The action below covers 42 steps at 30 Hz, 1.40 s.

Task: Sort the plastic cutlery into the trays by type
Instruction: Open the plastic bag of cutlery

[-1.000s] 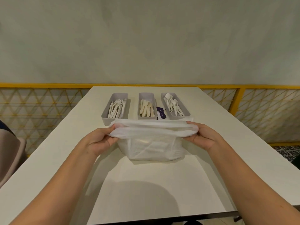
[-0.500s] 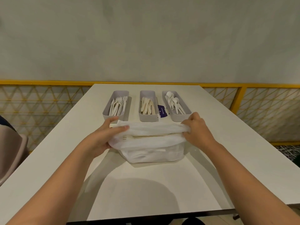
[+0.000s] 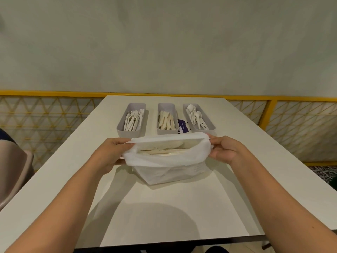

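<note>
White table (image 3: 164,212) has the trays (image 3: 166,132) at its far side; left hand (image 3: 109,154) and right hand (image 3: 226,150) each pinch the bag (image 3: 164,167) at its rim, and the cutlery (image 3: 164,150) lies crosswise between them.

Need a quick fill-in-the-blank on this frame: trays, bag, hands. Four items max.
1. The left tray holds only ____.
2. The middle tray holds ____.
3. The purple card lies between the middle tray and the ____ tray.
4. The left hand and right hand each grip the rim of the white plastic ____.
Missing words: forks; knives; right; bag.
</note>
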Available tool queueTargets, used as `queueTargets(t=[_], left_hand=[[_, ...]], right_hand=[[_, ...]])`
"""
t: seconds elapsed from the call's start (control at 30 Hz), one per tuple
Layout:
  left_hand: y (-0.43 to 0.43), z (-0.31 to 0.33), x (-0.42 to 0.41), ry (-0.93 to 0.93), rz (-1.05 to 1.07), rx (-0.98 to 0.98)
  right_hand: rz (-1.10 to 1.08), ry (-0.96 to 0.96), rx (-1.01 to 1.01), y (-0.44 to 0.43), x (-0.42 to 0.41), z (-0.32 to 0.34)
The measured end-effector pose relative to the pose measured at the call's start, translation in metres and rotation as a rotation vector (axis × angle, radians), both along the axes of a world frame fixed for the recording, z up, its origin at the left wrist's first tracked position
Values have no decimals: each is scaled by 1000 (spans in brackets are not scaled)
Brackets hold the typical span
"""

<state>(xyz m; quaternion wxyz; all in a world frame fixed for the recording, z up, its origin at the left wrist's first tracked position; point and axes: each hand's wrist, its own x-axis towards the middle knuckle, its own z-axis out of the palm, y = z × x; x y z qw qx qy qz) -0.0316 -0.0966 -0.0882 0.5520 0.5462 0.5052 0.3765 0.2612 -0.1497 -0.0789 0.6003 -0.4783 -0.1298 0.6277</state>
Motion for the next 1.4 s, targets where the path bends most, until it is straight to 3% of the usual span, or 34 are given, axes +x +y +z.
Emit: queueTargets(t=[0.2, 0.3, 0.37, 0.47, 0.57, 0.63, 0.7, 0.77, 0.87, 0.93, 1.13, 1.4], left_hand=[[12, -4, 9, -655, 168, -540], [16, -11, 13, -692, 219, -625], [17, -13, 16, -588, 205, -571], [16, -13, 19, -310, 207, -327], [16, -14, 18, 173, 278, 88], [10, -6, 20, 375, 299, 502], [-2, 7, 29, 413, 158, 805], [-11, 11, 40, 490, -104, 850], [-10, 0, 49, 772, -384, 663], [-6, -10, 48, 881, -455, 549], [4, -16, 54, 958, -498, 534], [12, -2, 82, 1022, -569, 607]], right_hand=[[-33, 57, -65, 9, -5, -11], [60, -110, -96, 12, -6, -21], [55, -355, -123, 15, -3, -28], [110, -841, -102, 16, -1, -33], [115, -1371, 23, 19, -2, -34], [-55, -1645, 270, 18, -9, -27], [-103, -1673, 570, 12, -23, -14], [133, -1609, 735, 9, -32, -7], [629, -1654, 561, 9, -37, -8], [789, -1742, 405, 9, -35, -14], [827, -1801, 304, 16, -29, -30], [731, -1586, 374, 18, -19, -35]])
